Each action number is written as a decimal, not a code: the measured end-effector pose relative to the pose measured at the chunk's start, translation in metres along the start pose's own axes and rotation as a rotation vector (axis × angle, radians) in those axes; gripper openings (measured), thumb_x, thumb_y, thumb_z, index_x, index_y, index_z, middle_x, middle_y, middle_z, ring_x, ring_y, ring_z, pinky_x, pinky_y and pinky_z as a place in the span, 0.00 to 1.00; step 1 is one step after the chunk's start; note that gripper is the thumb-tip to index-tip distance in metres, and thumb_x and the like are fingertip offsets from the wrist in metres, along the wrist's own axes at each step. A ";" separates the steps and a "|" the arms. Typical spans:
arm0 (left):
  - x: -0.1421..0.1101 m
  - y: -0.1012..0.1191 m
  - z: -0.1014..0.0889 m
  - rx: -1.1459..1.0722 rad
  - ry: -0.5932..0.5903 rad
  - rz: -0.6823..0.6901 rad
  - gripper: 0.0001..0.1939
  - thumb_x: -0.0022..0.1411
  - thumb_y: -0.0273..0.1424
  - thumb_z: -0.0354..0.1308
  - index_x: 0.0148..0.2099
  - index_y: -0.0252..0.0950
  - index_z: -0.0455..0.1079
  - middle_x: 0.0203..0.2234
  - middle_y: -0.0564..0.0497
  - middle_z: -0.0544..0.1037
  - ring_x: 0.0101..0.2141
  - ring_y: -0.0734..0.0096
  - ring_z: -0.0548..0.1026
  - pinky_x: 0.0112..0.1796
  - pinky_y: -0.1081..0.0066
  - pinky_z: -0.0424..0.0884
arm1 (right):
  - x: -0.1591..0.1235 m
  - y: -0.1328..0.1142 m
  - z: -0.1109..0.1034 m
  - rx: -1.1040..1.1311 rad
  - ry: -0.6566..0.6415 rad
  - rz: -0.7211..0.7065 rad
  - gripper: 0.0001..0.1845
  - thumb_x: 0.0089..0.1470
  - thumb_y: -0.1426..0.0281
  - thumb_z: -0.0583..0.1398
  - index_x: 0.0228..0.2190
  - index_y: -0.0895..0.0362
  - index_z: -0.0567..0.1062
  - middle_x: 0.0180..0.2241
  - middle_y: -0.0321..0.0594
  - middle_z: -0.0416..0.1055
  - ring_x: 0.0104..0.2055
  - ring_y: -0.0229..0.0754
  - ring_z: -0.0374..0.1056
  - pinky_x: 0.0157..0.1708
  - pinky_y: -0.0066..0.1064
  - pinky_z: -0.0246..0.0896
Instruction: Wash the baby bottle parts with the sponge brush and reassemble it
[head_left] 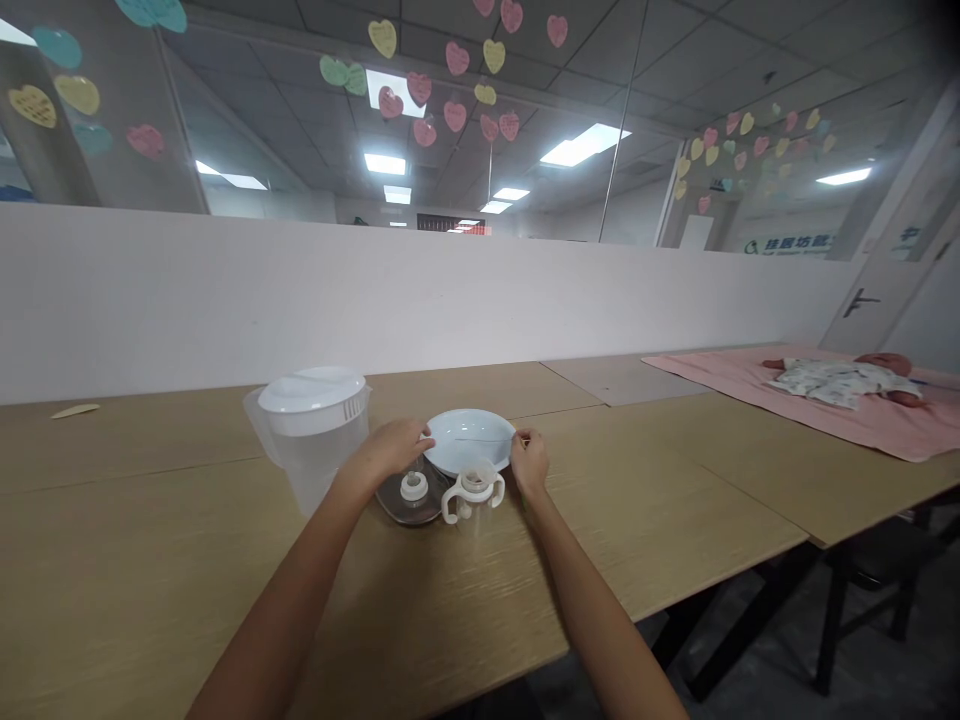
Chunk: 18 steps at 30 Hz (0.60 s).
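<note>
A handled bottle (475, 500) is standing between the worktop's (645, 520) near edge and the bowl (469, 435), whose rim left hand (390, 450) and right hand (530, 460) are pinching; a wall (450, 305) is rising behind.

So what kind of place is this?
Maybe a baby-care classroom, I can't be sure: a baby or doll lies on a pink cloth, a handled baby bottle stands on the table, and hearts decorate the glass.
</note>
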<state>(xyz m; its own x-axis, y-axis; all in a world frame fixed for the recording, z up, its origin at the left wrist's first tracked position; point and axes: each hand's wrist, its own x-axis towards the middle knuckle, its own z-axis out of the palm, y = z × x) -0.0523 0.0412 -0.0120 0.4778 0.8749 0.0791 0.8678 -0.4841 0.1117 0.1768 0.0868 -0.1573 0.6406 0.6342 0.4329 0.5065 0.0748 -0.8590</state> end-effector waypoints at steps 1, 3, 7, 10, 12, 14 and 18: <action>0.002 -0.006 0.003 0.045 -0.040 -0.047 0.16 0.61 0.34 0.45 0.42 0.34 0.72 0.41 0.42 0.77 0.39 0.62 0.74 0.36 0.71 0.65 | 0.000 0.000 0.000 -0.001 -0.001 0.002 0.15 0.48 0.65 0.49 0.32 0.58 0.71 0.35 0.47 0.70 0.37 0.46 0.64 0.36 0.33 0.54; 0.008 -0.013 0.011 0.104 -0.125 -0.130 0.12 0.58 0.31 0.50 0.37 0.34 0.74 0.36 0.42 0.78 0.35 0.62 0.74 0.32 0.72 0.65 | -0.001 -0.001 -0.001 -0.004 -0.004 0.003 0.15 0.48 0.65 0.49 0.32 0.58 0.71 0.35 0.46 0.70 0.37 0.46 0.64 0.36 0.33 0.54; 0.017 -0.017 0.032 0.119 -0.257 -0.189 0.08 0.49 0.32 0.59 0.31 0.34 0.74 0.30 0.45 0.79 0.29 0.64 0.74 0.27 0.74 0.64 | -0.002 -0.003 -0.003 -0.006 -0.018 0.000 0.15 0.47 0.65 0.50 0.31 0.59 0.72 0.34 0.47 0.70 0.37 0.46 0.64 0.36 0.32 0.54; 0.019 -0.016 0.036 0.128 -0.268 -0.190 0.05 0.49 0.30 0.59 0.28 0.33 0.73 0.29 0.45 0.79 0.29 0.64 0.74 0.27 0.73 0.63 | -0.003 -0.004 -0.003 -0.003 -0.026 0.000 0.15 0.46 0.65 0.50 0.31 0.59 0.72 0.34 0.47 0.70 0.37 0.47 0.64 0.37 0.33 0.54; 0.016 -0.016 0.030 0.124 -0.248 -0.173 0.03 0.48 0.28 0.58 0.28 0.34 0.73 0.29 0.46 0.79 0.29 0.65 0.74 0.27 0.74 0.62 | -0.003 -0.005 -0.004 0.003 -0.027 0.003 0.16 0.47 0.65 0.50 0.31 0.59 0.72 0.34 0.48 0.70 0.37 0.47 0.64 0.37 0.34 0.54; 0.010 -0.016 0.019 0.111 -0.208 -0.154 0.04 0.49 0.26 0.57 0.30 0.35 0.72 0.30 0.47 0.78 0.29 0.66 0.74 0.26 0.74 0.61 | -0.001 -0.006 -0.006 0.013 -0.025 0.008 0.16 0.47 0.64 0.50 0.31 0.59 0.72 0.34 0.48 0.70 0.37 0.47 0.64 0.37 0.34 0.55; -0.006 -0.010 -0.012 0.095 -0.030 -0.131 0.09 0.57 0.31 0.50 0.36 0.34 0.70 0.35 0.45 0.77 0.33 0.65 0.73 0.29 0.72 0.62 | 0.007 -0.027 -0.021 0.088 -0.022 -0.041 0.17 0.49 0.62 0.50 0.32 0.59 0.72 0.36 0.46 0.71 0.39 0.45 0.64 0.40 0.34 0.56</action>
<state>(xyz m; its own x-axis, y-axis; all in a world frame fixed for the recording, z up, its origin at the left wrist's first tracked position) -0.0655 0.0405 -0.0019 0.3626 0.9311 0.0404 0.9312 -0.3637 0.0252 0.1797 0.0729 -0.1259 0.6069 0.6462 0.4626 0.4783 0.1678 -0.8620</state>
